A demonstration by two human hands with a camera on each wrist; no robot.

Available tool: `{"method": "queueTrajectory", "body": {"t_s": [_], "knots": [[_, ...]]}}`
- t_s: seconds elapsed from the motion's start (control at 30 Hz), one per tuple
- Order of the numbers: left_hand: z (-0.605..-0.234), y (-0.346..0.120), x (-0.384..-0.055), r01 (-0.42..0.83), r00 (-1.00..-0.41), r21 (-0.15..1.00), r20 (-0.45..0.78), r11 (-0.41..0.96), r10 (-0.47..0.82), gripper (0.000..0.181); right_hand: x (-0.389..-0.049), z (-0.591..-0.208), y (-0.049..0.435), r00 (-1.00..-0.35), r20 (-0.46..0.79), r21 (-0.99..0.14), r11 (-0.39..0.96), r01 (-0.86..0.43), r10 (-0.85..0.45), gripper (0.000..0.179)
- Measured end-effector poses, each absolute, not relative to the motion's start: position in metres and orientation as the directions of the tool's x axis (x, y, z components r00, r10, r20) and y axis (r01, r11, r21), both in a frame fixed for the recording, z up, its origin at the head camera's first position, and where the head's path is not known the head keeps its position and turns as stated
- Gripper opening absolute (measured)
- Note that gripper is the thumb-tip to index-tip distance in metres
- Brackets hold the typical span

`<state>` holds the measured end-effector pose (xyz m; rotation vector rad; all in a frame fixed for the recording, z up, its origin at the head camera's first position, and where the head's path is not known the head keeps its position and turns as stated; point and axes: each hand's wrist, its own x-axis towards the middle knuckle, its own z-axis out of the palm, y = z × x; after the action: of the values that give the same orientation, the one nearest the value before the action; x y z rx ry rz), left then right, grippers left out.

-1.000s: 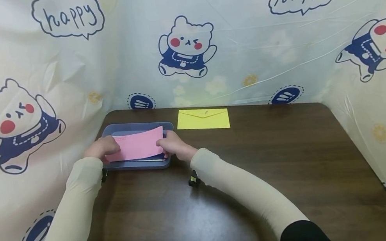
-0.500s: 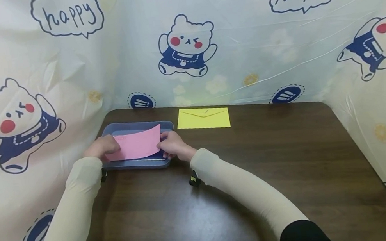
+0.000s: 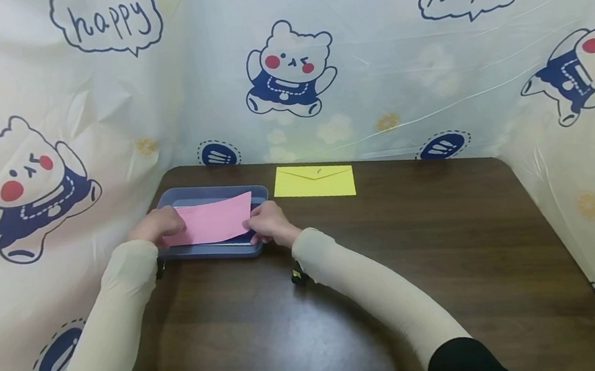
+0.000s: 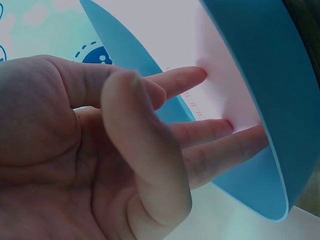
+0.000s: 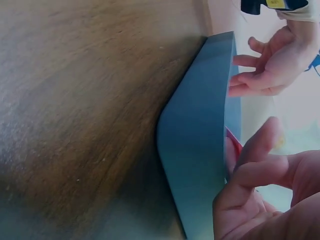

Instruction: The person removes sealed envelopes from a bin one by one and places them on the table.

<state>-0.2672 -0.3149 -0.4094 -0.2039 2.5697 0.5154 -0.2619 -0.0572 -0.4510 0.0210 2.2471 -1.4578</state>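
A pink envelope [image 3: 216, 221] with small printed red boxes lies in a blue tray [image 3: 212, 252], its right end bent upward. My left hand [image 3: 157, 225] is over the tray's left end. In the left wrist view, straight fingers [image 4: 220, 155] touch the pink surface with their tips, while the thumb stays apart from it. At the right end, my right hand [image 3: 271, 223] pinches the envelope's edge between thumb and fingers. The right wrist view shows only a sliver of the pink envelope [image 5: 233, 140] above the tray wall. Beneath it, a dark blue flat piece [image 3: 240, 238] with a pale edge shows.
A yellow envelope [image 3: 314, 181] lies flap side up on the brown wooden table [image 3: 391, 248], right of the tray near the back edge. A curtain [image 3: 370, 51] printed with cartoon bears hangs behind the table and at both sides.
The pink envelope's right end rises and curls a little more, then settles slightly to the right, with the right hand still at its edge. The left hand keeps its place.
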Motion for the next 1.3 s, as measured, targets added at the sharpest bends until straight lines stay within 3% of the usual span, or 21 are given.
{"method": "queueTrajectory", "body": {"t_s": [0.37,0.67,1.03,1.3], "knots": [[-0.408,-0.315,-0.265,-0.237,-0.852,0.328,-0.522,0.914,-0.033,0.037,-0.261,-0.457,-0.055,-0.909,-0.355,-0.859,0.459,0.226,-0.219,0.015],[-0.402,-0.313,-0.261,-0.275,-0.843,0.392,-0.537,0.878,-0.024,0.032,-0.26,-0.458,-0.05,-0.914,-0.367,-0.883,0.373,0.283,-0.175,0.009],[-0.4,-0.309,-0.259,-0.164,-0.861,0.385,-0.506,0.908,0.06,0.049,-0.259,-0.46,-0.04,-0.907,-0.394,-0.886,0.324,0.331,-0.151,0.01],[-0.39,-0.297,-0.251,-0.108,-0.896,0.356,-0.439,0.928,0.064,0.05,-0.26,-0.46,-0.03,-0.902,-0.399,-0.891,0.302,0.339,-0.166,0.01]]}}
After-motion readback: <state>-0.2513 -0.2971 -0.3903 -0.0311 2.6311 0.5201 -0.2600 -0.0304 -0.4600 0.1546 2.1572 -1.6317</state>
